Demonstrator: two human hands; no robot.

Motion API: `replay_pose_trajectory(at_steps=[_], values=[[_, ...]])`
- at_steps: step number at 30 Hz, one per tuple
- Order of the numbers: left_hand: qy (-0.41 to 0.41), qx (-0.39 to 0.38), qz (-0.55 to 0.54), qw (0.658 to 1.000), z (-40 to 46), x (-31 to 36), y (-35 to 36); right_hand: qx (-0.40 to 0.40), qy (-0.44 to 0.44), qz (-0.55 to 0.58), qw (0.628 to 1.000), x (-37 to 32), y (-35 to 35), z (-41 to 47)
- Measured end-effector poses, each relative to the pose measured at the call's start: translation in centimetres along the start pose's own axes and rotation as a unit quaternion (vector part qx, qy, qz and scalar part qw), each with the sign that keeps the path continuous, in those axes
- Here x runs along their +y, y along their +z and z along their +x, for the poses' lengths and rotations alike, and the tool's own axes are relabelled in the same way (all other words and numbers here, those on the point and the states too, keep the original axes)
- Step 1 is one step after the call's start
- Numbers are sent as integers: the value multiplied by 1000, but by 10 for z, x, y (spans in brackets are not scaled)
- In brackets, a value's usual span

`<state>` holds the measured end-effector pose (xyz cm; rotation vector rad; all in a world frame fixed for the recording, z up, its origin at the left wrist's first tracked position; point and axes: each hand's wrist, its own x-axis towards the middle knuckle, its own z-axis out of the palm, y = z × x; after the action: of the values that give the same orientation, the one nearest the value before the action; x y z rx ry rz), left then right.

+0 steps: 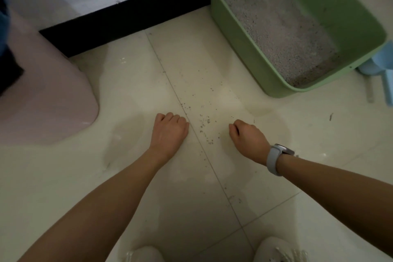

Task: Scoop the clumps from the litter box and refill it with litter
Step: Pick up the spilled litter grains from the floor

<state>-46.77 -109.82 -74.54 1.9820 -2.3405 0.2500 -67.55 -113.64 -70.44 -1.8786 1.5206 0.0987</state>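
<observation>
A green litter box [261, 74] stands on the tiled floor at the upper right, with grey litter [282, 30] spread over its bottom. A light blue scoop [376, 70] lies just behind its right corner, partly hidden. My left hand [170, 130] hangs over the floor in the middle, fingers curled under, holding nothing. My right hand [247, 136], with a grey watch on the wrist, hangs beside it, fingers loosely curled and empty. Scattered litter grains [204, 121] lie on the tiles between the two hands.
A pink rounded container [49, 95] stands at the left by the black skirting board [127, 17]. Something blue [4, 19] shows at the far left edge. My two light shoes [280, 251] are at the bottom of the view.
</observation>
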Motion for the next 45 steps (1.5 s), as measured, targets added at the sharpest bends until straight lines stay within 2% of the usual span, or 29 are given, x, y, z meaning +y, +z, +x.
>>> replay_pose_trajectory(at_steps=[3, 6, 11, 15, 17, 20, 21, 23, 25, 27, 30, 32, 33, 35, 37, 42, 45], values=[[-49, 37, -43, 997, 4, -11, -31, 20, -25, 25, 999, -17, -13, -1], [-58, 107, -58, 991, 23, -27, -82, 68, -72, 56, 993, -53, -39, 5], [-88, 256, -35, 962, 47, -73, -184, 167, -206, 126, 956, -163, -105, 20], [-191, 308, 4, 932, 39, -131, -257, 179, -290, 173, 924, -255, -139, 19], [-267, 294, 0, 918, 23, -161, -279, 180, -323, 154, 916, -300, -138, 16], [-377, 215, -46, 900, -8, -192, -291, 169, -417, 98, 888, -358, -116, 10], [-405, 182, -44, 895, -18, -199, -290, 152, -441, 52, 883, -370, -106, 10], [-453, 87, -53, 886, -35, -206, -287, 95, -425, -51, 899, -381, -90, 18], [-470, 46, -78, 878, -45, -206, -284, 63, -404, -34, 912, -375, -86, 23], [-448, 79, -73, 888, -48, -198, -279, 98, -417, 44, 902, -359, -90, 23], [-350, 174, -54, 919, -36, -166, -266, 162, -378, 100, 906, -312, -106, 14], [-263, 210, -62, 940, -23, -133, -252, 150, -326, 90, 929, -268, -113, 7], [-219, 203, -79, 951, -18, -115, -241, 130, -297, 71, 943, -241, -111, 4], [-155, 141, -132, 969, -15, -79, -214, 81, -235, 22, 968, -182, -100, -2], [-130, 54, -185, 973, -20, -47, -176, 47, -180, -20, 982, -123, -81, -10], [-119, -227, -200, 946, -61, -4, -99, -16, -60, -109, 992, -28, -23, -29], [-139, -280, -180, 933, -79, 3, -77, -27, -56, -192, 979, -14, 10, -32]])
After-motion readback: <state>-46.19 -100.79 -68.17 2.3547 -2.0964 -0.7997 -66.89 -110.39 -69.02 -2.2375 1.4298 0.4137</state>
